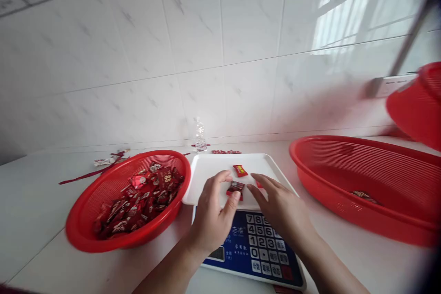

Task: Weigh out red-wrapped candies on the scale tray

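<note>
A scale with a white tray (pixel 206 165) and a blue keypad (pixel 241 239) stands in front of me. Red wrapped candies lie on the tray: one (pixel 240 171) toward the back, a darker one (pixel 235 188) between my hands, and another (pixel 259 185) partly hidden by my right fingers. Over the tray's left front, my left hand (pixel 215 206) has its thumb and fingers apart, nothing in it, the thumb close to the dark candy. My right hand (pixel 279 204) hovers at the tray's right front, fingers spread and empty.
At the left, a red basket (pixel 77 234) holds many red candies (pixel 144 202). A larger red basket (pixel 330 202) at the right has a small packet (pixel 365 196) inside. Another red basket (pixel 418 105) shows above it. A clear bottle (pixel 200 135) and ribbon (pixel 86 176) lie toward the tiled wall.
</note>
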Motion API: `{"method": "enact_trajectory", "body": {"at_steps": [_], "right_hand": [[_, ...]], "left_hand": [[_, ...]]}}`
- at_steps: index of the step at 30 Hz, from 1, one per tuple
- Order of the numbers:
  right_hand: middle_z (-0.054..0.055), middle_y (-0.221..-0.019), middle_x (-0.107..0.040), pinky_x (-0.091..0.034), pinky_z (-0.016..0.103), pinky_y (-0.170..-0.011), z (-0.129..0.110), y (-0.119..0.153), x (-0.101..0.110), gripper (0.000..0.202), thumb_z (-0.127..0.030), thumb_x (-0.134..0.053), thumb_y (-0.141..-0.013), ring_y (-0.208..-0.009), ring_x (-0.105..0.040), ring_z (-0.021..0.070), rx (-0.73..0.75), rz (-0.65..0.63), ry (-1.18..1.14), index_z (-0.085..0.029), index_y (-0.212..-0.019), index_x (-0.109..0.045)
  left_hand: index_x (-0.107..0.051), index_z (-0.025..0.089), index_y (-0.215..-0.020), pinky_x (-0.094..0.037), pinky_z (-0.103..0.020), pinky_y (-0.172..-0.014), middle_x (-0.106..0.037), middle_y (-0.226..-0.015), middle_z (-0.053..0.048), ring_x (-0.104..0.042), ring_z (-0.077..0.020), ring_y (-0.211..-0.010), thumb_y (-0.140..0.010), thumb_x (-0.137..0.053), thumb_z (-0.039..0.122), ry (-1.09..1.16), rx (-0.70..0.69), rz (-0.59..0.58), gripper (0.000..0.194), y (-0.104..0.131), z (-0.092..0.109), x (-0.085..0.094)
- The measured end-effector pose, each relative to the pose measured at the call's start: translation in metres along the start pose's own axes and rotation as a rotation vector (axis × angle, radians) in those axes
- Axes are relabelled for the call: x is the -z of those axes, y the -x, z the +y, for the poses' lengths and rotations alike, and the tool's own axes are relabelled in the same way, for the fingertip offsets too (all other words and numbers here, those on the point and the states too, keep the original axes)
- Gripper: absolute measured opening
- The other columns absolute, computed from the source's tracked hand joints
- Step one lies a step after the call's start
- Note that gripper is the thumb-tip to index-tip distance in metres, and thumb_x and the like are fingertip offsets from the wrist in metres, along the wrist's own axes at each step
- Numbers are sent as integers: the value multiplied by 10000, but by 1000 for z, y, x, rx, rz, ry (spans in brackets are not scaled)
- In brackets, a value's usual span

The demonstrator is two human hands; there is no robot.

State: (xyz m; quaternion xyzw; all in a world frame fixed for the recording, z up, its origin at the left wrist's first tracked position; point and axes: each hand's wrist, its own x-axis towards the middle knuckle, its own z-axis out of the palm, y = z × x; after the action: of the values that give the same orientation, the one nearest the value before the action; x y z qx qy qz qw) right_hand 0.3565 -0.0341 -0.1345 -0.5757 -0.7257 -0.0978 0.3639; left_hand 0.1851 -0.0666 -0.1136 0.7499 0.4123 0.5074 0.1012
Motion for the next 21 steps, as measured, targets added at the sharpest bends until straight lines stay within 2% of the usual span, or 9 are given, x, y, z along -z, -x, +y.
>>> {"method": "enact_trajectory", "body": {"at_steps": [2,4,7,9,11,13,14,17,21], "right_hand": [[54,-998,-739,-509,320,-535,5,0,-3,365,-453,-439,-905,-758,-709,253,-48,-80,48,-252,-1121,-653],[50,-905,-751,-478,300,-471,7,1,-6,392,-484,-421,-900,-682,-703,245,-27,-143,32,-270,-1130,-654],[60,-876,-746,-461,279,-455,3,2,-6,411,-488,-379,-913,-623,-683,214,56,-105,-69,-266,-1111,-663],[66,-891,-742,-471,282,-474,-1,3,-6,416,-476,-357,-924,-614,-672,201,83,-29,-127,-249,-1075,-672],[60,-875,-741,-479,289,-489,-4,3,-5,418,-470,-344,-932,-615,-668,197,99,17,-166,-239,-1037,-676],[50,-842,-741,-478,293,-492,-5,3,-5,413,-471,-348,-933,-617,-665,198,109,22,-187,-234,-1017,-675],[46,-828,-741,-475,293,-489,-5,3,-5,409,-471,-352,-932,-611,-662,199,106,15,-192,-233,-1009,-675],[43,-825,-743,-468,293,-484,-5,2,-6,403,-474,-360,-926,-615,-662,204,95,-6,-199,-237,-995,-678],[42,-858,-745,-462,293,-487,-4,3,-5,397,-476,-362,-923,-566,-641,191,86,-25,-231,-249,-1014,-675]], "left_hand": [[-411,248,-1267,-473,-382,-965,-596,-1185,-82,-556,-203,-1141,-913,-510,258,-29,4,-99,368,2,11,15],[-414,246,-1282,-457,-384,-983,-588,-1223,-88,-541,-211,-1165,-909,-513,275,-80,11,-192,387,1,19,34],[-508,233,-1183,-435,-372,-984,-603,-1215,-76,-553,-213,-1141,-911,-463,272,-218,98,-280,278,-9,14,71],[-571,235,-1039,-464,-340,-900,-640,-1114,-46,-596,-198,-1029,-931,-367,277,-335,250,-360,235,-21,-2,100],[-572,234,-1005,-467,-328,-836,-664,-1027,-38,-615,-201,-939,-923,-329,303,-469,423,-499,266,-32,-24,128],[-561,228,-1058,-459,-325,-792,-663,-1057,-54,-611,-231,-932,-866,-423,404,-621,637,-761,295,-38,-48,151],[-571,219,-1070,-459,-329,-775,-668,-1063,-68,-615,-253,-925,-796,-524,457,-637,696,-825,365,-38,-60,159],[-597,201,-1078,-460,-329,-722,-681,-1061,-100,-625,-295,-897,-619,-688,518,-629,805,-906,566,-29,-86,168],[-617,209,-905,-446,-291,-691,-682,-957,-45,-615,-250,-850,-650,-653,405,-568,784,-878,324,-22,-103,157]]}}
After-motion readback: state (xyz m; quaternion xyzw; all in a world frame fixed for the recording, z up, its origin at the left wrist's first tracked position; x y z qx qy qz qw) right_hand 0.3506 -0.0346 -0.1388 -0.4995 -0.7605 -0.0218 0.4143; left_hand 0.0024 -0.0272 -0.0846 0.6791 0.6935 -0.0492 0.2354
